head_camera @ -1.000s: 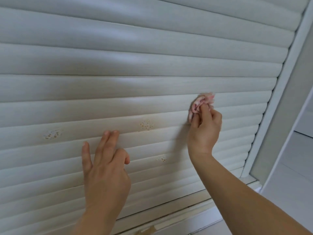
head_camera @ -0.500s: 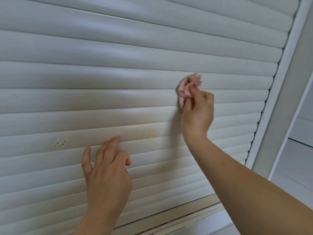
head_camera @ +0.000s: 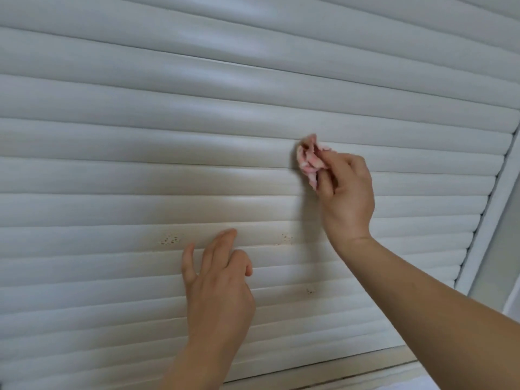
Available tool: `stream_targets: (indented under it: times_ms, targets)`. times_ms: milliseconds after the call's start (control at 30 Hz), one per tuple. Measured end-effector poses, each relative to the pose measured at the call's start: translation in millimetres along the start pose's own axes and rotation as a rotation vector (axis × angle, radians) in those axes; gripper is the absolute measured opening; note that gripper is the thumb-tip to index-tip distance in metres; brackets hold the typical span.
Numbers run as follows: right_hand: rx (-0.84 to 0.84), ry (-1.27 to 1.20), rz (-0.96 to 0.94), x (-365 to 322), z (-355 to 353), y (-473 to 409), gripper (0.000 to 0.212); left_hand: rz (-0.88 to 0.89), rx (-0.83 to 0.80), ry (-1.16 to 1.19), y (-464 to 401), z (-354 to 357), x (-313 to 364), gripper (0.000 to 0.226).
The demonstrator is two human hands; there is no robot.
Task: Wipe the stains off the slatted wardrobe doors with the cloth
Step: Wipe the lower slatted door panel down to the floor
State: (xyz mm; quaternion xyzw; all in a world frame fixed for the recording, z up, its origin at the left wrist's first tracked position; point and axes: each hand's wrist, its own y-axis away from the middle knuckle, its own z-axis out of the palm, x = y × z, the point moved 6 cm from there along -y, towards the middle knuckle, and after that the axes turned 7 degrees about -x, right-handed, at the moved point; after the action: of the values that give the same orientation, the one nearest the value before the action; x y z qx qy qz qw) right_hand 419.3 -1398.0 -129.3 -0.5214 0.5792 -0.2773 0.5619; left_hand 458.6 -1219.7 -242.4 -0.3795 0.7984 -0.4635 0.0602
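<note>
A white slatted wardrobe door (head_camera: 140, 142) fills the view. My right hand (head_camera: 347, 197) grips a crumpled pink cloth (head_camera: 309, 159) and presses it against a slat right of centre. My left hand (head_camera: 218, 285) rests lower down with straight fingers touching the slats. A brownish speckled stain (head_camera: 169, 239) lies just left of my left fingertips. A second stain (head_camera: 287, 238) sits below the cloth, and a small third stain (head_camera: 310, 291) lies lower still.
The door's white frame (head_camera: 489, 220) runs diagonally down the right side. A bottom rail (head_camera: 323, 370) closes the door below the slats. Beyond the frame at the far right a pale surface (head_camera: 513, 302) shows.
My right hand has carried the cloth up and to the left, from the slat just above the stains to a higher slat. My left hand stays on the slats.
</note>
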Motion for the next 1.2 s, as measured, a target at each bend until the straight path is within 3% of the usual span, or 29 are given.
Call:
stream_targets:
  times_ms: [167,333,433,533,600,667,800,967,1200]
  targets:
    - [-0.028,0.225,-0.267,-57,38,10,0.03,-0.001,0.013,0.025,-3,-10,-8,0.031]
    - [-0.262,0.323,-0.507,-48,59,60,0.021,0.031,0.026,0.059,5,-16,-14,0.025]
    - [-0.341,0.13,-0.27,-11,36,69,0.022,0.056,0.028,0.069,11,-18,-14,0.024]
    - [-0.156,0.015,0.008,27,-3,72,0.027,0.063,0.014,0.062,16,-16,-17,0.025]
    - [-0.136,-0.052,0.234,50,-15,76,0.029,0.064,0.003,0.058,17,-14,-18,0.025]
    - [-0.16,-0.047,0.312,60,-14,80,0.028,0.067,-0.007,0.059,17,-10,-17,0.025]
    - [-0.18,0.027,0.167,41,9,81,0.024,0.067,-0.024,0.049,16,-2,-14,0.025]
    - [-0.167,0.08,-0.055,-1,38,90,0.036,0.066,-0.032,0.033,19,6,-17,0.024]
    - [-0.233,0.27,-0.419,-36,66,95,0.031,0.045,-0.003,0.039,23,7,-26,0.024]
